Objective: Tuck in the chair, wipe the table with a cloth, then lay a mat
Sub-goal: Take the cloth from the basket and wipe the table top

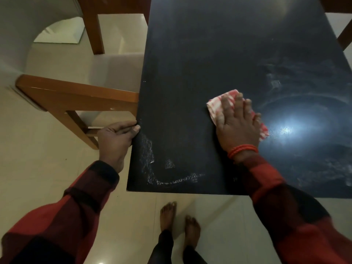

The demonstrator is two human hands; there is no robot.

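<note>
**Wiping stage: the dirty patch sits on the near-left of the cloth**

So the right hand is flat on the red-and-white cloth, fingers straight and spread, pressing it down onto the dark table rather than gripping it. The cloth is bunched under the palm, with bits poking out at the fingertips and at the right side of the hand.

Left hand is curled over the table's left edge, thumb on top, fingers wrapped underneath, looks like it's bracing.

The thing that matters for the next stroke, I'd say: the chalky white smear lies toward the table's near-left corner, so from the cloth it's left and back toward the person. The smear runs in a rough L, down the left edge then along the near edge. The right hand has the cloth, so it'd have to sweep across toward the left hand.

Chair is beside the table's left edge, its wooden frame touching or nearly touching it. No mat in view.
</note>
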